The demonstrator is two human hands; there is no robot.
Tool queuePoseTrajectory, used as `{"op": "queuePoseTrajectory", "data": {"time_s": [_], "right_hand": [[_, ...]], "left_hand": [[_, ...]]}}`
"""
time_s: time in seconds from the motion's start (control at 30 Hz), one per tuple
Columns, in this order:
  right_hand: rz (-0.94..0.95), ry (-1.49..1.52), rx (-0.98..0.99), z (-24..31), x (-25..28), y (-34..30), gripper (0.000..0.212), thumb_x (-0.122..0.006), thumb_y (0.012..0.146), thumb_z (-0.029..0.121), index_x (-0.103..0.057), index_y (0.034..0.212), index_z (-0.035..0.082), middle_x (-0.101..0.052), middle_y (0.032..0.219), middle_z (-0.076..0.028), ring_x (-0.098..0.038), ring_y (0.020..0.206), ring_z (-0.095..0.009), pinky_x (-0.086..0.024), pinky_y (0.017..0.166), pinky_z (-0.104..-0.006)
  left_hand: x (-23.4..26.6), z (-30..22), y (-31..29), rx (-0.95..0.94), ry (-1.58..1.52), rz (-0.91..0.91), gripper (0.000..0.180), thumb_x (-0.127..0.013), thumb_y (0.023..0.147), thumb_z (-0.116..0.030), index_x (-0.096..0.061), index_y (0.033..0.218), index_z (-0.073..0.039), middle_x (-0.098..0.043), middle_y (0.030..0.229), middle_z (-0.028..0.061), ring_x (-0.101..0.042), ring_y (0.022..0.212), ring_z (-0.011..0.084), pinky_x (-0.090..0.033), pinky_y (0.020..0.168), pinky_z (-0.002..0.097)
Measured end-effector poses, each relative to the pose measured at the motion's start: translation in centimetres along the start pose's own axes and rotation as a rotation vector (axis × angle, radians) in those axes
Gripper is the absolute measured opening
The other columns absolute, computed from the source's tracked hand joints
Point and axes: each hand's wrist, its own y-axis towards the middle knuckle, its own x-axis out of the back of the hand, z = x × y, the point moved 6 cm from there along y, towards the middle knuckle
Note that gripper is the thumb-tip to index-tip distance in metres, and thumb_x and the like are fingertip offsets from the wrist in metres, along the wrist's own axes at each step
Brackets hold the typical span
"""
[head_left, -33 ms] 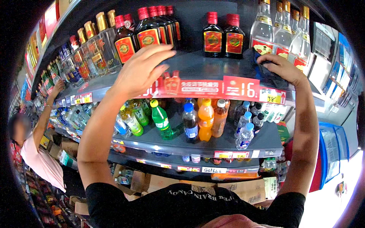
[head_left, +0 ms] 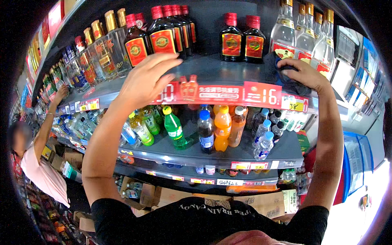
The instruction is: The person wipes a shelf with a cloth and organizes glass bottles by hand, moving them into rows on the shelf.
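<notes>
Apparently a wiping step: the right-hand grip (head_left: 301,74) pinches a dark cloth (head_left: 293,86) on the shelf (head_left: 212,73), beside clear bottles (head_left: 284,32); the left-hand grip (head_left: 149,77) is loosely spread, seemingly empty. Next move probably calls for bottle clearance. Surface dark, glossy; shop interior, soft drinks (head_left: 222,128) below, another person (head_left: 45,173) at left.

- Upper shelf (head_left: 208,71): paired liquor bottles (head_left: 232,43) midway, the cloth (head_left: 297,87) right of them, under the right hand (head_left: 303,73).
- Lower shelf (head_left: 241,154): drink bottles (head_left: 222,128), below the price strip (head_left: 220,93).
- Left hand (head_left: 146,76): before a liquor-bottle cluster (head_left: 162,39) (another person (head_left: 43,173) farther left).
</notes>
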Motion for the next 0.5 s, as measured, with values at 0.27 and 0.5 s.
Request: {"op": "queuePoseTrajectory", "data": {"time_s": [0.27, 0.5], "right_hand": [[-0.013, -0.312, -0.028, 5.9, -1.7, 6.1, 0.012, -0.057, 0.078, 0.009, -0.053, 0.081, -0.001, -0.055, 0.070, -0.006, -0.050, 0.067, -0.011, -0.042, 0.062, -0.0276], [-0.208, -0.615, -0.035, 13.5, -3.7, 17.4, 0.019, -0.051, 0.079, 0.020, -0.058, 0.083, 0.003, -0.059, 0.077, -0.015, -0.057, 0.074, -0.027, -0.045, 0.067, -0.0369]], "left_hand": [[0.0, 10.1, -8.9, 0.161, 0.003, -0.007, 0.028, -0.057, 0.080, -0.018, -0.056, 0.104, -0.005, -0.057, 0.106, 0.0139, -0.053, 0.099, 0.0314, -0.041, 0.085, 0.0391], [-0.8, 12.7, -10.4, 0.175, -0.025, -0.146, 0.024, -0.060, 0.078, -0.027, -0.059, 0.090, -0.006, -0.062, 0.086, 0.0112, -0.058, 0.081, 0.0306, -0.046, 0.068, 0.0389]]}}
